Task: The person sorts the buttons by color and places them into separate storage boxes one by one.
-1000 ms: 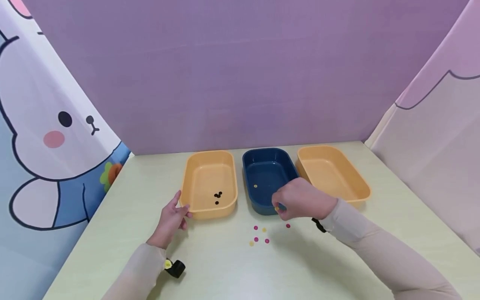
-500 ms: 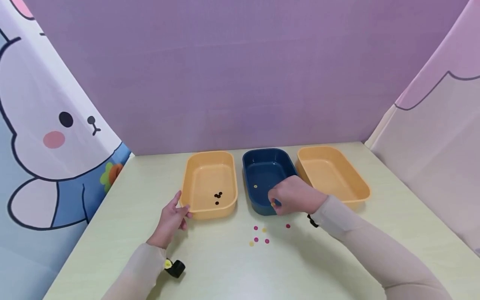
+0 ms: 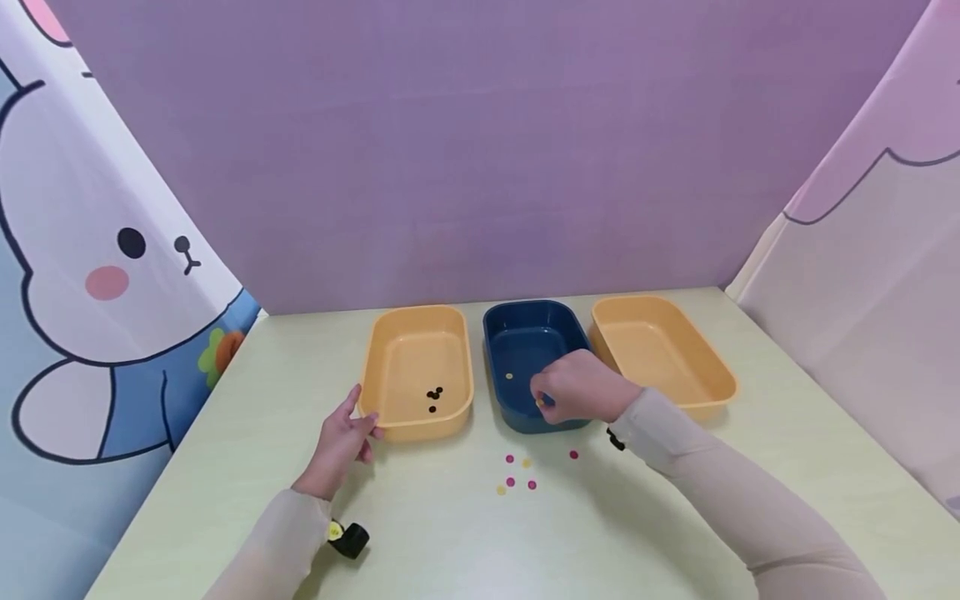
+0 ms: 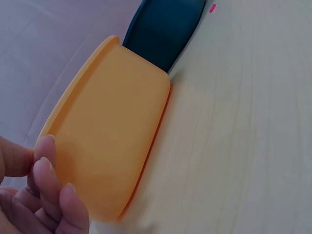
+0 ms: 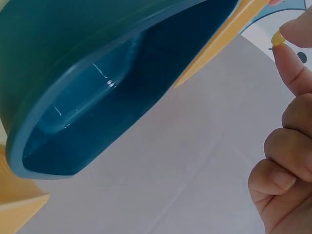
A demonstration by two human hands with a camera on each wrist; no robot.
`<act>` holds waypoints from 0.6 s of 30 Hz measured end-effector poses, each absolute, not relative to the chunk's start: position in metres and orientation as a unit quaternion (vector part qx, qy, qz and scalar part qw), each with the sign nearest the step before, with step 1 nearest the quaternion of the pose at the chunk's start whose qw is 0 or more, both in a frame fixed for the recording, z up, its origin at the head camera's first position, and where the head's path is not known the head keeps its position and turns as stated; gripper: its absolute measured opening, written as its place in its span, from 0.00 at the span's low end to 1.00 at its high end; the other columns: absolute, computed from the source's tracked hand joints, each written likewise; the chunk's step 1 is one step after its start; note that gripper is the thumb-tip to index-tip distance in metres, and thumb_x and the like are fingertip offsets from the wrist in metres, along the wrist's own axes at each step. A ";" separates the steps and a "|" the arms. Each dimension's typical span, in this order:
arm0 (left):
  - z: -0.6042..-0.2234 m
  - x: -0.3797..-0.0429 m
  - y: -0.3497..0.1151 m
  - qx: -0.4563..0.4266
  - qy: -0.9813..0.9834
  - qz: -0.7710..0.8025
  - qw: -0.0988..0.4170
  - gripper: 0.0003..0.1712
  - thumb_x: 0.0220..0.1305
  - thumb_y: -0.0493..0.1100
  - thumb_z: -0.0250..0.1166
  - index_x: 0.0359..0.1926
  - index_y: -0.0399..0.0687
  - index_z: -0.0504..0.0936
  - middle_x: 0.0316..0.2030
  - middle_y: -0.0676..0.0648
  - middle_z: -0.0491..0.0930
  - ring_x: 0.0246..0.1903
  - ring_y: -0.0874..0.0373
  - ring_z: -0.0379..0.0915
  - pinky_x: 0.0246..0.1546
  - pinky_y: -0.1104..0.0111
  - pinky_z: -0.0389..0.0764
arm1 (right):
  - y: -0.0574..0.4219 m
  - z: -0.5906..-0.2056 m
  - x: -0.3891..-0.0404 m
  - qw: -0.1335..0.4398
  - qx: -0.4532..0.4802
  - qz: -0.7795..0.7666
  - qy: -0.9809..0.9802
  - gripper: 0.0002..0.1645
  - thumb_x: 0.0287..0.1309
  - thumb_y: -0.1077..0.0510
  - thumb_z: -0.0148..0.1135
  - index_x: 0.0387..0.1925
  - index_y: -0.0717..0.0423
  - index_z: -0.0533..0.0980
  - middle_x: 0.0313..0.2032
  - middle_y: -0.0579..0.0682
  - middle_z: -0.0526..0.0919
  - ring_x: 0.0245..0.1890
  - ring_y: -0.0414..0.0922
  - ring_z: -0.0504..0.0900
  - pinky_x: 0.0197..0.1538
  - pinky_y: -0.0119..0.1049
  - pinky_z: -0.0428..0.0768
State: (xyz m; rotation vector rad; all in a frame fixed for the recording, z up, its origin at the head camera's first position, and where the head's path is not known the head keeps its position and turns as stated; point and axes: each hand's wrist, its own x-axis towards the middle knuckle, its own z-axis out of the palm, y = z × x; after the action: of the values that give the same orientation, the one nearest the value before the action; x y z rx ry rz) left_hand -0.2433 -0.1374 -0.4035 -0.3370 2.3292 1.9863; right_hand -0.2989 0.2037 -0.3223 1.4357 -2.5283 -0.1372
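My left hand holds the near left corner of the left yellow bin, its thumb and fingers pinching the rim in the left wrist view. Several small black discs lie inside that bin. Over the near part of the blue bin, my right hand pinches a small yellow disc between thumb and index fingertip. Another yellow disc lies on the blue bin's floor. Several pink discs and two yellow discs are scattered on the table in front.
A second yellow bin stands right of the blue one, nothing visible in it. A purple backdrop rises behind the bins, with printed curtains on both sides. The table is pale.
My right hand has moved slightly left and farther in over the blue bin, carrying the yellow disc. The left hand has stayed on the left yellow bin.
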 end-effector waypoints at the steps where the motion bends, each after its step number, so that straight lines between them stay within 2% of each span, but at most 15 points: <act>1: -0.404 -0.243 -0.137 -0.109 0.756 0.645 0.030 0.39 0.72 0.34 0.51 0.76 0.46 0.41 0.19 0.55 0.76 0.10 0.65 0.62 0.15 0.75 0.71 | 0.203 -0.323 -0.300 0.112 0.487 -0.049 -0.865 0.06 0.45 0.53 0.71 0.24 0.48 0.81 0.17 0.38 0.77 0.13 0.34 0.65 0.18 0.22 0.65; 6: -0.404 -0.243 -0.137 -0.104 0.756 0.646 0.032 0.39 0.72 0.35 0.51 0.76 0.45 0.41 0.19 0.55 0.76 0.10 0.65 0.62 0.14 0.75 0.71 | 0.205 -0.322 -0.302 0.094 0.468 -0.047 -0.877 0.06 0.46 0.54 0.71 0.24 0.48 0.80 0.17 0.38 0.77 0.13 0.34 0.66 0.19 0.23 0.66; 18: -0.404 -0.243 -0.137 -0.106 0.758 0.643 0.028 0.39 0.71 0.34 0.51 0.76 0.44 0.42 0.18 0.54 0.76 0.10 0.64 0.61 0.14 0.75 0.70 | 0.207 -0.321 -0.306 0.093 0.463 -0.054 -0.880 0.06 0.46 0.54 0.71 0.24 0.48 0.80 0.17 0.39 0.77 0.13 0.34 0.66 0.18 0.23 0.66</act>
State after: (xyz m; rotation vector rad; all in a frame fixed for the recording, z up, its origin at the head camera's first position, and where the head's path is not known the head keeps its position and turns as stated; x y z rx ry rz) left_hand -0.2435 -0.1373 -0.4042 -0.3283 2.3403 1.9831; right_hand -0.3063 0.2074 -0.3206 1.3736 -2.6123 -0.1607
